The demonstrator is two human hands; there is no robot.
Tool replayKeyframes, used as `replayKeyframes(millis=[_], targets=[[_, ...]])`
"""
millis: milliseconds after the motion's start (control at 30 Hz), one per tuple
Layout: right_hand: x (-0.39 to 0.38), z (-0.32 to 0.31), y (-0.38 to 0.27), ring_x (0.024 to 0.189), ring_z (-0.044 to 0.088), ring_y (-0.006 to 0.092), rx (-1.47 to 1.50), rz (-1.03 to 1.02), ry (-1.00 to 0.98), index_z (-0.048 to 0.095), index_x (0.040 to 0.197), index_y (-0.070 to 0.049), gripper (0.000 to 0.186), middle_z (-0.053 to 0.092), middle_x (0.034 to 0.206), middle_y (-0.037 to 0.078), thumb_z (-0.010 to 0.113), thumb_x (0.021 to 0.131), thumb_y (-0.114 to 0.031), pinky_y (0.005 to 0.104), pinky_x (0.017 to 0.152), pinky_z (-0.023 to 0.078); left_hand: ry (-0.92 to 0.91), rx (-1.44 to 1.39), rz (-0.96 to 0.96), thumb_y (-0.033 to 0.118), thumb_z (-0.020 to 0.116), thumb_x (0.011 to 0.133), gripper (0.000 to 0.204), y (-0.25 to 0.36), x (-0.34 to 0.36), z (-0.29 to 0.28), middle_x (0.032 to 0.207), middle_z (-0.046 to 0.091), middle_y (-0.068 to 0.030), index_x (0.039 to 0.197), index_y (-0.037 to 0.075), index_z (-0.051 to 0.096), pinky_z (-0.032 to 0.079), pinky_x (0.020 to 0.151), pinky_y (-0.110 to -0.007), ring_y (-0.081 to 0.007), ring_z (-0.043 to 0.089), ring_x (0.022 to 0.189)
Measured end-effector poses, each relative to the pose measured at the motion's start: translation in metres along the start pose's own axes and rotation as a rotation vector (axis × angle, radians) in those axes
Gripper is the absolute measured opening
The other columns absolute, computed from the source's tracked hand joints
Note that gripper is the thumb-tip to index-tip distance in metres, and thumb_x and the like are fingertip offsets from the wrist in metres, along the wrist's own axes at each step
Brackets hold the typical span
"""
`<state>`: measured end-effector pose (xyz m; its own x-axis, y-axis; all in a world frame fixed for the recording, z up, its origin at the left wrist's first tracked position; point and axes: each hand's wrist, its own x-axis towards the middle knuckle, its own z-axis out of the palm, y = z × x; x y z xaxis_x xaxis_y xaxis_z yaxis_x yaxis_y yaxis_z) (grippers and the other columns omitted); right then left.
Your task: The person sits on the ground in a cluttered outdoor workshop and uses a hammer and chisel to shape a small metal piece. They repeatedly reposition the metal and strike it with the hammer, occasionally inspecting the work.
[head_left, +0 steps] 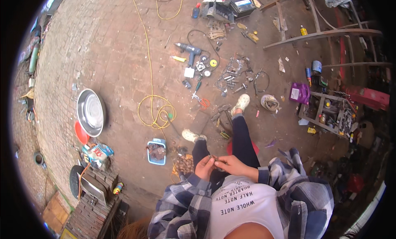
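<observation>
I sit with my legs stretched out over a brick floor. My left hand [205, 168] and my right hand [233, 164] meet in front of my chest, above my lap. Both pinch a small brownish part [214, 158] between their fingertips. The part is too small to make out. Just left of my left knee lies a pile of small rusty pieces [184, 164]. A blue tub [157, 151] with dark contents sits a little further left.
Scattered ahead: a blue power drill [189, 50], a coiled yellow cable [158, 113], orange-handled pliers [202, 101], loose sockets and metal parts [232, 74]. A steel bowl [90, 112] lies at left. A purple jug [300, 93] and a rack of parts [330, 113] stand at right.
</observation>
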<state>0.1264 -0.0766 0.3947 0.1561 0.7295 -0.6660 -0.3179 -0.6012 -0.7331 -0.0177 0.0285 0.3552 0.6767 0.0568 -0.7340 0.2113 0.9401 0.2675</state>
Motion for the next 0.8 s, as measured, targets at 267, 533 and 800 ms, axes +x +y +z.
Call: replayKeyframes(millis=[267, 533, 800], targets=[[-0.018, -0.091, -0.027, 0.065, 0.053, 0.0110, 0.112, -0.160, -0.004, 0.058, 0.099, 0.001, 0.032, 0.059, 0.072, 0.004, 0.046, 0.098, -0.030, 0.0278, 0.058, 0.043, -0.116, 0.116, 0.077, 0.019, 0.052, 0.096, 0.024, 0.028, 0.049, 0.110, 0.095, 0.063, -0.0094, 0.108, -0.001, 0.057, 0.050, 0.073, -0.030, -0.0190, 0.062, 0.085], [-0.095, -0.233, -0.026, 0.063, 0.051, 0.0071, 0.203, -0.283, 0.413, 0.059, 0.090, 0.000, 0.026, 0.057, 0.071, 0.000, 0.047, 0.098, -0.022, 0.0245, 0.056, 0.042, -0.348, 0.524, 0.002, 0.025, 0.052, 0.096, 0.034, 0.002, 0.148, 0.272, 0.094, 0.062, -0.0104, 0.115, -0.003, 0.053, 0.050, 0.072, -0.031, -0.0167, 0.062, 0.081], [-0.120, -0.269, -0.046, 0.067, 0.058, 0.0150, -0.087, -0.400, 0.787, 0.062, 0.089, 0.000, 0.021, 0.061, 0.071, 0.007, 0.054, 0.091, -0.019, 0.0290, 0.065, 0.044, -0.340, 0.999, 0.110, 0.034, 0.055, 0.094, 0.032, 0.025, 0.168, 0.361, 0.074, 0.059, -0.0003, 0.092, 0.002, 0.060, 0.043, 0.058, -0.023, -0.0063, 0.051, 0.064]])
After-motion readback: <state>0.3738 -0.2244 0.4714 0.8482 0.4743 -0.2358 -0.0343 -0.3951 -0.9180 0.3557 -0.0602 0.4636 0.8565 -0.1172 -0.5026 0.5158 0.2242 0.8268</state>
